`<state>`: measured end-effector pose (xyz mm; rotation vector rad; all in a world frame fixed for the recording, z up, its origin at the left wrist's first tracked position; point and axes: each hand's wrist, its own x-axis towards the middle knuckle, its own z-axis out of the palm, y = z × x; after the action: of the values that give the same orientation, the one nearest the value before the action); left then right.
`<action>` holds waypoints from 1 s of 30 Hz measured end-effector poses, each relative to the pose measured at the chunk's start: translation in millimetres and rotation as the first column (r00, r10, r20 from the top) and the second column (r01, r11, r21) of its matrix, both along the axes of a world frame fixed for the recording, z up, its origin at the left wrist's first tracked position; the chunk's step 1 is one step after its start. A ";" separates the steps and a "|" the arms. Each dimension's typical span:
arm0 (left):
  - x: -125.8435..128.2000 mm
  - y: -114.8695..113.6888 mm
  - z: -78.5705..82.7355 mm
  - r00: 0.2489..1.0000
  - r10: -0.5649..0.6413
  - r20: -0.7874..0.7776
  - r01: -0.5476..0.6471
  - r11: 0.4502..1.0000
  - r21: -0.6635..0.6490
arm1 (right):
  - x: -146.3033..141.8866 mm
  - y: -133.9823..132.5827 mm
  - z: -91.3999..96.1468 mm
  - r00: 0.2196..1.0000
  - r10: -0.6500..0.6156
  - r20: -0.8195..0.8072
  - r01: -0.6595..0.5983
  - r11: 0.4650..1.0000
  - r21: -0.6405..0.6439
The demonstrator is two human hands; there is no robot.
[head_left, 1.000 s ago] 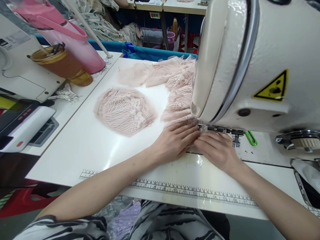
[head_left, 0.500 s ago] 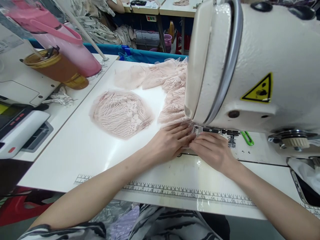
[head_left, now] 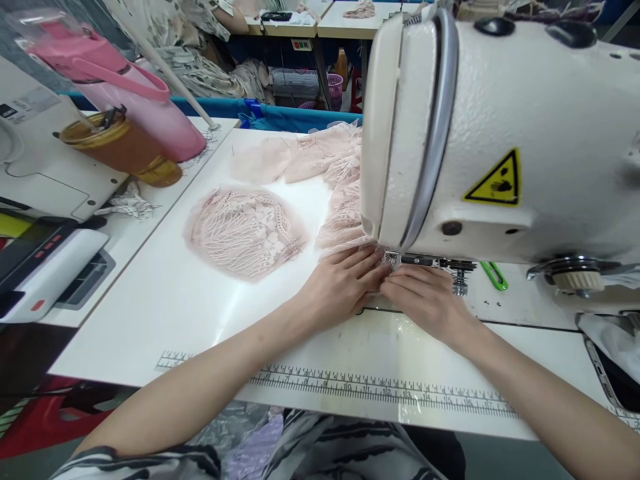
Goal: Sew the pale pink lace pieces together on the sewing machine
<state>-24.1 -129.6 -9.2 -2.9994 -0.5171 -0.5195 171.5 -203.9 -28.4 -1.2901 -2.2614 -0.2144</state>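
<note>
A white sewing machine [head_left: 500, 133] fills the upper right, its head hiding the needle. My left hand [head_left: 340, 283] lies flat on a strip of pale pink lace [head_left: 345, 213] right in front of the presser foot. My right hand [head_left: 427, 300] rests beside it, fingertips pressing the same lace at the foot. The lace strip runs back behind the machine head into a heap [head_left: 310, 150]. A rounded pink lace piece [head_left: 245, 230] lies loose on the white table [head_left: 165, 300], left of my hands.
A pink jug [head_left: 135, 93] and a brown cup [head_left: 120, 137] stand at the far left, beside a white device [head_left: 45, 260] with red buttons. A green clip [head_left: 493, 275] lies under the machine arm. A ruler strip [head_left: 375, 390] runs along the table's front edge.
Both hands have stayed on the lace at the presser foot. The view has shifted slightly, so the machine and the hands sit a little further left.
</note>
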 end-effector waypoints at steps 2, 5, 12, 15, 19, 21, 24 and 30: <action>1.4 -1.4 -0.7 1.000 0.014 0.010 -0.014 1.000 0.025 | 0.0 -0.3 0.7 1.000 -0.004 0.007 0.004 1.000 -0.012; 2.9 -3.3 -0.9 0.999 0.035 0.011 -0.035 0.998 0.049 | 1.5 -0.3 1.7 1.000 0.005 0.003 -0.005 1.000 -0.029; 4.8 -6.4 1.8 0.999 0.044 0.003 -0.045 0.997 0.058 | 10.0 0.2 1.3 0.999 0.044 -0.027 -0.046 0.996 -0.071; 5.0 -7.2 1.5 0.999 0.046 0.011 -0.046 0.997 0.069 | 13.4 -0.1 0.1 0.998 0.048 -0.036 -0.051 0.994 -0.093; 5.3 -8.4 1.1 0.999 0.050 0.014 -0.051 0.995 0.084 | 15.0 -2.4 4.7 1.000 -0.012 0.017 0.012 1.000 -0.003; 5.5 -9.0 1.5 0.999 0.052 0.008 -0.053 0.995 0.086 | 14.6 -3.7 8.6 0.998 -0.057 0.026 0.056 0.997 0.048; 5.4 -9.3 2.3 0.999 0.049 0.008 -0.050 0.995 0.081 | 13.6 -4.7 12.3 0.993 -0.108 -0.049 0.108 0.994 -0.002; 5.1 -9.0 0.5 0.998 0.056 0.032 -0.058 0.996 0.068 | 15.3 -3.8 10.9 0.966 -0.148 -0.212 0.117 0.982 -0.150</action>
<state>-19.0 -138.7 -8.7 -2.9060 -0.5728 -0.5664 186.8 -207.7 -17.5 -1.4602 -2.0311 0.0376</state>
